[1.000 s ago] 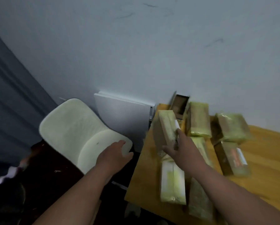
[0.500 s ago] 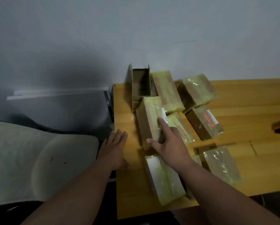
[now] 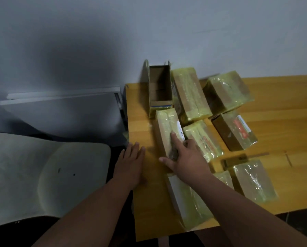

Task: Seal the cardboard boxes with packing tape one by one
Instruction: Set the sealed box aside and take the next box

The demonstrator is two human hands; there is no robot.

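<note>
- Table [image 3: 142, 125]: wooden, set against a grey wall [image 3: 149, 32]. A pale chair [image 3: 47, 173] stands to its left, white panels [image 3: 63, 107] lean behind the chair.
- Open cardboard box [image 3: 160, 88]: at the table's far left corner, flaps up; contents cannot be determined.
- Taped boxes: several lie close together right of the open one, among them one at the near edge [image 3: 190, 204].
- Right hand [image 3: 186, 157]: index finger extended, thumb spread, pressing on a taped box [image 3: 167, 132].
- Left hand [image 3: 131, 166]: flat, fingers straight, resting on the table's left edge.
</note>
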